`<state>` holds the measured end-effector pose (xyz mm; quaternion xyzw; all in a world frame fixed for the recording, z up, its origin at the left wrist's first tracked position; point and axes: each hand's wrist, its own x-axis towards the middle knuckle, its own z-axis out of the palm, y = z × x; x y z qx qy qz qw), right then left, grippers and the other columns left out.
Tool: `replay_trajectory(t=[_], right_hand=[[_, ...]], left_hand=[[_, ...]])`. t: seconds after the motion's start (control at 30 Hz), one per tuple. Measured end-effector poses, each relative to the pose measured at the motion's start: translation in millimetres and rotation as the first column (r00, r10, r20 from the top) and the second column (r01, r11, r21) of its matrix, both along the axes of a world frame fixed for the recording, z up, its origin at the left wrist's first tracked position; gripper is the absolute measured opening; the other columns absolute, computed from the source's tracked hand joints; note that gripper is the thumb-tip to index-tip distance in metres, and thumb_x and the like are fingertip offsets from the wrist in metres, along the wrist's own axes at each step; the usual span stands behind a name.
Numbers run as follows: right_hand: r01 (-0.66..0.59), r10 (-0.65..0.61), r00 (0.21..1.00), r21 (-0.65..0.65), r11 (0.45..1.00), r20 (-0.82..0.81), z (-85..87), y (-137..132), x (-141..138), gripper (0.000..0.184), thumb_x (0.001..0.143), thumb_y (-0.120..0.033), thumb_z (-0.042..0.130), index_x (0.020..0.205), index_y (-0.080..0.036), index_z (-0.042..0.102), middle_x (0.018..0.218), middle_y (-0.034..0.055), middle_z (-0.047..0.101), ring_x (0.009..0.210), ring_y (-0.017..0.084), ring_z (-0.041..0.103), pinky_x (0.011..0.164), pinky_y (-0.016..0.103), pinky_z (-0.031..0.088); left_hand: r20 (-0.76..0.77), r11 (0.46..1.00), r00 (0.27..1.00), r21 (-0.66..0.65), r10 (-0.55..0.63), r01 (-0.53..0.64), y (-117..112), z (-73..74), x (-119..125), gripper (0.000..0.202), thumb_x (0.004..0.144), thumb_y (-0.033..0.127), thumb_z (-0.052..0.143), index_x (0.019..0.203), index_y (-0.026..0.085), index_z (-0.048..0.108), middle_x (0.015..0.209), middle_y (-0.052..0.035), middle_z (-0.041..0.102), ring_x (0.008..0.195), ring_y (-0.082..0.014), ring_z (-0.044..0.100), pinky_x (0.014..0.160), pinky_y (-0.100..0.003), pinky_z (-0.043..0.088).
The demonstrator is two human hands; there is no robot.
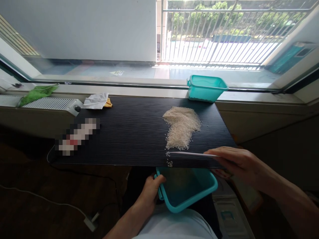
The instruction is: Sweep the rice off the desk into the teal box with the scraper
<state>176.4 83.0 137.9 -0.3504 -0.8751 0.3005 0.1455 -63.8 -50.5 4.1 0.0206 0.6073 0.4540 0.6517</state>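
Note:
A heap of white rice (181, 124) lies on the right half of the dark table, with a few loose grains near the front edge. My right hand (234, 161) grips a thin, flat white sheet or card (191, 154), seen edge-on just in front of the heap. Its exact kind cannot be made out. My left hand (151, 191) is closed on the left rim of a teal plastic container (179, 207), thumb over the rim. The container sits below the table's front edge, above my lap; its inside is in shadow.
Another teal container (208, 89) stands at the table's (129, 132) back right corner. A white cloth (96, 101) lies at the back left, and a blurred-out object (77, 136) at the left end. A radiator (52, 103), a green cloth (38, 94) and a cable with a plug (90, 223) are to the left.

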Motion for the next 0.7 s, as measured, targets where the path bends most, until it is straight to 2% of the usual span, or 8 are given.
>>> replay_trajectory(t=[0.1,0.2,0.37,0.5,0.6,0.7], right_hand=[[-0.02,0.02,1.0,0.015,1.0,0.024,0.2,8.3,-21.7,0.038,0.098,-0.04,0.045,0.106,-0.017,0.075,0.096,0.0113,0.078,0.084,0.024,0.074,0.072,0.031,0.059],[-0.07,0.069,0.997,0.025,0.997,0.019,-1.0,9.3,-29.2,0.037,0.098,-0.039,0.045,0.106,-0.019,0.075,0.098,0.0107,0.078,0.085,0.024,0.074,0.071,0.031,0.059],[-0.147,0.147,0.989,-0.03,0.989,0.016,2.9,-1.6,-8.7,0.031,0.096,-0.037,0.052,0.109,-0.023,0.076,0.102,0.0085,0.079,0.088,0.023,0.075,0.076,0.029,0.06],[-0.101,0.102,0.994,-0.036,0.994,0.041,6.8,-5.8,7.5,0.028,0.095,-0.038,0.055,0.108,-0.025,0.077,0.103,0.0072,0.08,0.09,0.023,0.075,0.078,0.029,0.061],[-0.064,0.064,0.998,0.006,0.998,0.008,3.2,-2.3,4.5,0.032,0.096,-0.037,0.052,0.108,-0.022,0.077,0.102,0.0099,0.079,0.089,0.023,0.075,0.077,0.03,0.061],[-0.101,0.102,0.994,0.03,0.994,-0.033,-1.4,-0.8,-4.9,0.034,0.098,-0.035,0.049,0.109,-0.019,0.077,0.103,0.011,0.079,0.091,0.023,0.074,0.078,0.03,0.061]], left_hand=[[-0.01,1.0,1.0,-0.017,0.0,0.0,0.6,3.4,0.0,0.024,0.059,0.02,0.068,0.082,0.013,0.062,0.066,-0.0024,0.062,0.058,-0.014,0.055,0.056,-0.025,0.045],[-0.006,1.0,1.0,-0.019,0.016,-0.016,0.1,3.6,0.2,0.026,0.057,0.021,0.067,0.081,0.013,0.063,0.063,-0.0012,0.061,0.056,-0.0142,0.054,0.055,-0.026,0.044],[-0.007,1.0,0.999,0.006,0.031,-0.031,1.5,5.3,0.9,0.03,0.054,0.023,0.066,0.082,0.011,0.066,0.065,-0.0025,0.063,0.06,-0.0149,0.056,0.059,-0.026,0.045],[0.001,1.0,1.0,0.024,0.02,-0.02,3.8,5.5,1.6,0.032,0.054,0.023,0.067,0.084,0.011,0.067,0.072,-0.0049,0.067,0.067,-0.0167,0.06,0.064,-0.027,0.047],[-0.017,0.999,1.0,0.027,0.022,-0.021,4.5,3.6,2.2,0.03,0.055,0.023,0.068,0.083,0.012,0.066,0.071,-0.0043,0.067,0.067,-0.0167,0.059,0.065,-0.027,0.047],[-0.024,0.999,0.999,0.025,0.031,-0.03,4.0,3.2,2.5,0.032,0.055,0.023,0.069,0.085,0.011,0.067,0.073,-0.0047,0.067,0.067,-0.0166,0.06,0.065,-0.027,0.047]])
